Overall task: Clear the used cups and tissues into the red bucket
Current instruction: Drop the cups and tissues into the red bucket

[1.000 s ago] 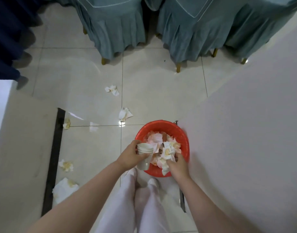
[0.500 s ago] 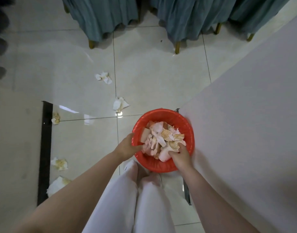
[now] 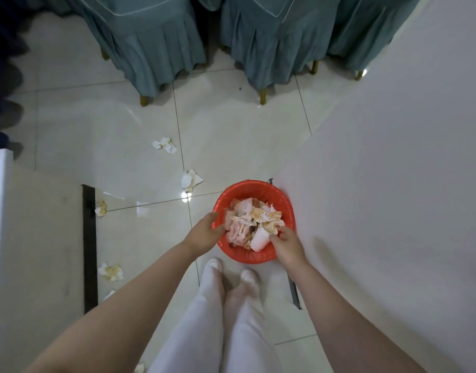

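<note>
Nearest the camera are the person's white trouser legs (image 3: 226,319) and white shoes (image 3: 214,266) on the tiled floor (image 3: 231,135), with both bare forearms reaching forward to the red bucket (image 3: 258,258) just beyond the toes. The left hand (image 3: 204,232) curls over the bucket's near-left rim and grips it; the right hand (image 3: 288,244) reaches in at the near-right, its fingers at the side of a white paper cup (image 3: 259,239) that lies tilted among the heaped, stained tissues (image 3: 247,220) — whether it pinches the cup or only pushes it cannot be told. The bucket sits on the floor, its right side against the edge of the white tabletop (image 3: 393,184). The step in hand looks like settling the load: it would go best to press the cup and tissues down below the rim while the left hand steadies the bucket, so nothing spills when more goes in. Much is left, I judge — crumpled tissues lie on the floor to the left near a black strip (image 3: 89,238), one just beyond the bucket (image 3: 190,180) and another farther out (image 3: 164,144). Farthest off stand chairs in teal covers (image 3: 156,41). No brand, label or writing can be read anywhere.
</note>
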{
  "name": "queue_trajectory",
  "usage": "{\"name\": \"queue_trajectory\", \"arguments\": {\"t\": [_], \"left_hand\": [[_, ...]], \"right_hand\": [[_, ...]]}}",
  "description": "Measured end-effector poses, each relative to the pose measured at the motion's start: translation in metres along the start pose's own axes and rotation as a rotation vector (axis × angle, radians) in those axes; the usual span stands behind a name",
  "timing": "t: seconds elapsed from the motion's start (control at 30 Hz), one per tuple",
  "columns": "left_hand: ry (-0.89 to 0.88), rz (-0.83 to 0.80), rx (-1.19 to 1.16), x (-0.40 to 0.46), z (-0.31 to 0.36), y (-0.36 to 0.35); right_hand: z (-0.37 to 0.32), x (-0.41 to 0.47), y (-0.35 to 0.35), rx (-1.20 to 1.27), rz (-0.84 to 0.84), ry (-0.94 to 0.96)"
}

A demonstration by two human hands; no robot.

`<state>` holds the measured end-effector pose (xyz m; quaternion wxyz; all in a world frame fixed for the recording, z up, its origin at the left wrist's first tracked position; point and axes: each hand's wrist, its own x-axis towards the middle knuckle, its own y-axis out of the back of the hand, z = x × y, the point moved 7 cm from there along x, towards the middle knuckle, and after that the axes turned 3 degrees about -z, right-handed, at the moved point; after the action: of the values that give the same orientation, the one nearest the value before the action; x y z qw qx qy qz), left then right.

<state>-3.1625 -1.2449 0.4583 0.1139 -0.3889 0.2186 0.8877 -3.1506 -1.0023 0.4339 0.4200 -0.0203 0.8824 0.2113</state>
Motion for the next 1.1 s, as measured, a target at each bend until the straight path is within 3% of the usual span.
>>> {"name": "queue_trajectory", "arguments": {"t": [0.33,0.63,0.87,1.0,1.1], "left_hand": [[-0.213,-0.08,0.053,-0.079,0.072,0.009],[-0.333,-0.172,0.159,-0.141,0.111,-0.035],[-0.441,-0.348,0.272,-0.198,0.109,-0.12],[-0.48,-0.434,0.342,-0.244,0.084,-0.177],[-0.496,-0.587,0.408,-0.289,0.053,-0.23]], "right_hand": [[-0.028,-0.096,0.035,0.112,0.132,0.038],[-0.001,-0.172,0.068,0.273,0.228,0.062],[0.07,-0.256,0.093,0.397,0.291,0.065],[0.134,-0.315,0.099,0.541,0.308,0.049],[0.199,-0.369,0.1,0.653,0.367,-0.003]]}}
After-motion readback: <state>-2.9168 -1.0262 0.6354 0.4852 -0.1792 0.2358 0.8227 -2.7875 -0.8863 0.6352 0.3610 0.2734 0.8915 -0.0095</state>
